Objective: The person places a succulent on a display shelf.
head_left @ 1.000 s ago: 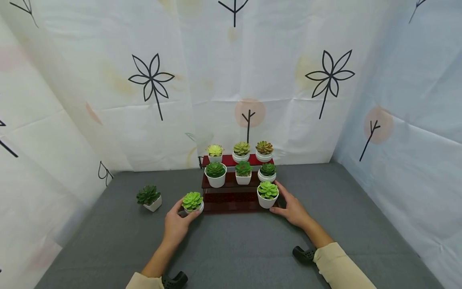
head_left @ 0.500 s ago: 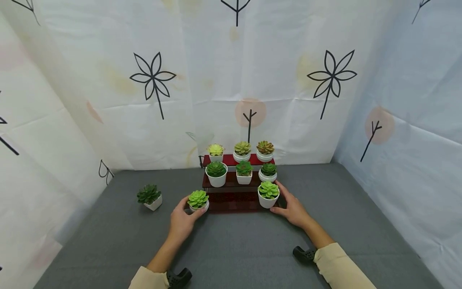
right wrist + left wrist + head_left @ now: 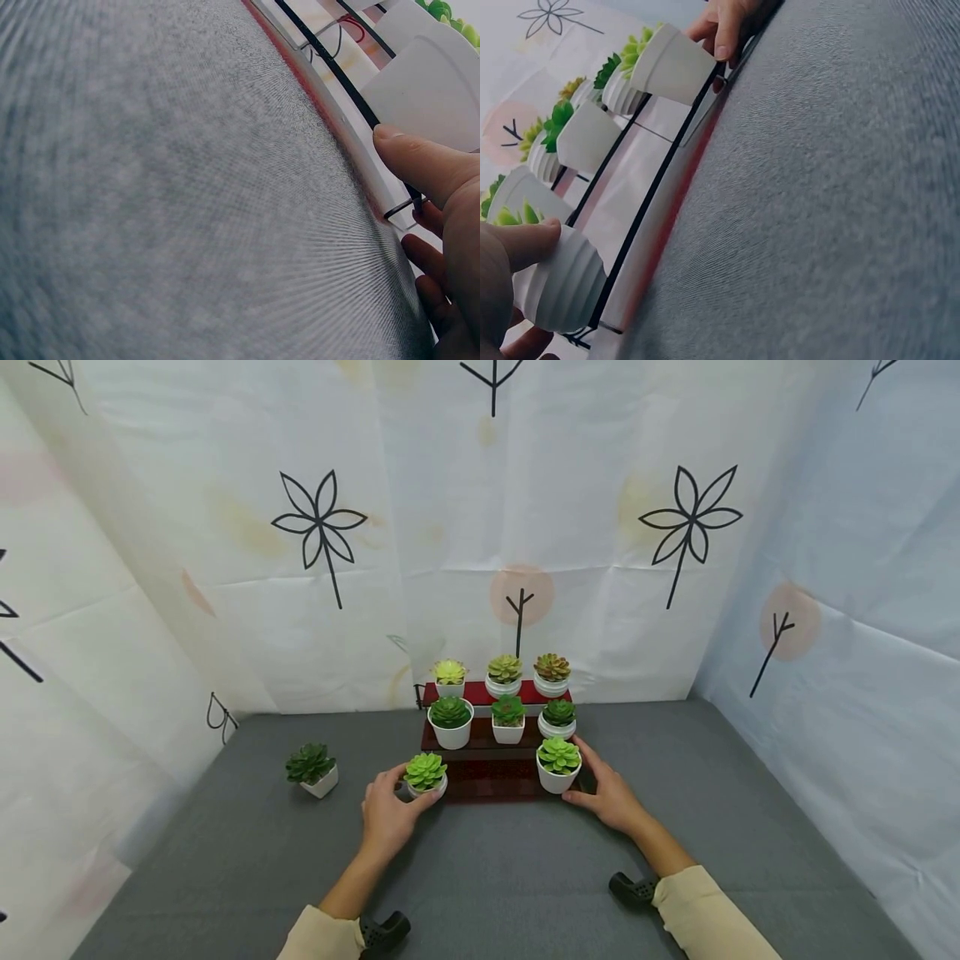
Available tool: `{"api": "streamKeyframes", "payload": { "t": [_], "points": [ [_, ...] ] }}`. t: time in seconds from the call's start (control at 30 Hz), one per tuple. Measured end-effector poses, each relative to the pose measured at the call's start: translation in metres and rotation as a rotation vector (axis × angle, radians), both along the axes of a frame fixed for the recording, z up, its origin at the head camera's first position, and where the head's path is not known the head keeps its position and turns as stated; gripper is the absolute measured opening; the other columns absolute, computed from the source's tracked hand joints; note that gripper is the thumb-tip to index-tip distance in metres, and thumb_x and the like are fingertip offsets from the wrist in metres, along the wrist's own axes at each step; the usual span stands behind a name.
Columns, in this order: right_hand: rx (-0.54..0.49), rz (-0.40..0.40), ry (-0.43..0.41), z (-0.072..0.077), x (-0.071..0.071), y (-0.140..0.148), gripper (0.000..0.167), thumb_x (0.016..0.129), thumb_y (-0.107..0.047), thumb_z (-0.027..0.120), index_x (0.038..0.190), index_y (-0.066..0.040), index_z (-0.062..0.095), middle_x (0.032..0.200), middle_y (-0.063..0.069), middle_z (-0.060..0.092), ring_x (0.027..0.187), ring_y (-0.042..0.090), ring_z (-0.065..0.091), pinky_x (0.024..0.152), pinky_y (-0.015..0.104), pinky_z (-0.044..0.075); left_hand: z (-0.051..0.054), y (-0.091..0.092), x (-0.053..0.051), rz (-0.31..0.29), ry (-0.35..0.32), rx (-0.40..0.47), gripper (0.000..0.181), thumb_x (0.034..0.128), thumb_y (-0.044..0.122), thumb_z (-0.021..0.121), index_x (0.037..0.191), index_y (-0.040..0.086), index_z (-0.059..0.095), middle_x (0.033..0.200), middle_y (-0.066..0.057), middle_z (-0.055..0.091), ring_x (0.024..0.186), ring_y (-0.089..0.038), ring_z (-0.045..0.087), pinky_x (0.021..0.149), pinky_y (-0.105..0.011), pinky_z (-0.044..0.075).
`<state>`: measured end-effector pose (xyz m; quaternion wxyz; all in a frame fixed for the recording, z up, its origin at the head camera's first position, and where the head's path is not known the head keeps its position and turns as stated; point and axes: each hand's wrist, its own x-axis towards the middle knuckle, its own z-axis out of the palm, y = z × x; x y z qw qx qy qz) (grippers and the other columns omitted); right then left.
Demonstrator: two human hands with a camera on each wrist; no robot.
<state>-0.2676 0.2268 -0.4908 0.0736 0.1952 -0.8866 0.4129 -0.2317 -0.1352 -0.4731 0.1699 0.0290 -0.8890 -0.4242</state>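
Note:
My left hand [image 3: 388, 817] holds a bright green potted succulent [image 3: 426, 772] at the left end of the shelf's lowest tier. In the left wrist view, my thumb lies along its ribbed white pot [image 3: 562, 277] and other fingers curl beneath. At the tier's right end, my right hand [image 3: 611, 797] grips another bright green succulent [image 3: 557, 767] in a smooth white pot. The right wrist view has that thumb [image 3: 420, 157] against the pot beside the black shelf edge, with fingers round the shelf's end. Where those fingertips rest is partly hidden.
The dark red tiered shelf [image 3: 491, 781] carries several small succulents on its middle and top tiers. One dark green succulent [image 3: 311, 768] in a square white pot stands tilted on the grey tabletop [image 3: 487, 877] at left. Patterned white cloth [image 3: 420, 527] hangs behind.
The left hand has moved rightward with its ribbed-pot succulent, from beside the shelf onto the left end of the lowest tier. The right hand has stayed at its pot.

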Motion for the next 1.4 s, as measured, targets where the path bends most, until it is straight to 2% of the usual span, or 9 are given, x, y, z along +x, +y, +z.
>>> {"api": "streamKeyframes", "payload": {
  "t": [0.33, 0.67, 0.83, 1.13, 1.4],
  "points": [
    [-0.006, -0.001, -0.004, 0.001, 0.001, 0.0, 0.095, 0.081, -0.025, 0.081, 0.156, -0.015, 0.022, 0.14, 0.024, 0.049, 0.13, 0.043, 0.04, 0.101, 0.066, 0.03, 0.0, 0.01, -0.003, -0.011, -0.008, -0.039, 0.068, 0.0738, 0.039, 0.084, 0.128, 0.003, 0.062, 0.115, -0.018, 0.06, 0.104, -0.034, 0.049, 0.087, -0.053, 0.032],
    [0.003, -0.009, 0.001, 0.001, 0.0, 0.0, 0.094, 0.082, -0.026, 0.08, 0.156, -0.016, 0.022, 0.14, 0.023, 0.049, 0.13, 0.043, 0.041, 0.101, 0.065, 0.03, 0.002, 0.019, -0.002, -0.035, 0.021, -0.068, 0.069, 0.073, 0.04, 0.084, 0.126, 0.002, 0.063, 0.114, -0.018, 0.061, 0.103, -0.034, 0.05, 0.089, -0.054, 0.034],
    [0.004, -0.008, 0.001, 0.0, 0.0, -0.001, 0.094, 0.082, -0.026, 0.08, 0.155, -0.016, 0.023, 0.141, 0.023, 0.047, 0.131, 0.043, 0.04, 0.101, 0.065, 0.03, 0.0, 0.026, -0.002, -0.046, 0.03, -0.062, 0.068, 0.0725, 0.039, 0.084, 0.126, 0.002, 0.063, 0.113, -0.016, 0.061, 0.101, -0.033, 0.05, 0.087, -0.053, 0.034],
    [0.028, -0.022, -0.009, 0.0, 0.002, -0.001, 0.095, 0.082, -0.03, 0.08, 0.156, -0.018, 0.022, 0.142, 0.021, 0.047, 0.13, 0.045, 0.04, 0.098, 0.066, 0.032, -0.001, 0.034, -0.004, -0.086, 0.052, -0.043, 0.067, 0.0729, 0.039, 0.084, 0.126, 0.004, 0.063, 0.116, -0.016, 0.061, 0.108, -0.035, 0.052, 0.091, -0.054, 0.034],
    [0.018, -0.018, -0.01, -0.001, 0.002, -0.001, 0.095, 0.081, -0.03, 0.08, 0.156, -0.021, 0.021, 0.144, 0.019, 0.046, 0.131, 0.044, 0.039, 0.099, 0.065, 0.032, 0.0, 0.042, -0.009, -0.118, 0.024, -0.067, 0.069, 0.0719, 0.043, 0.085, 0.126, 0.006, 0.063, 0.113, -0.013, 0.062, 0.107, -0.034, 0.052, 0.094, -0.055, 0.035]
  ]
}}
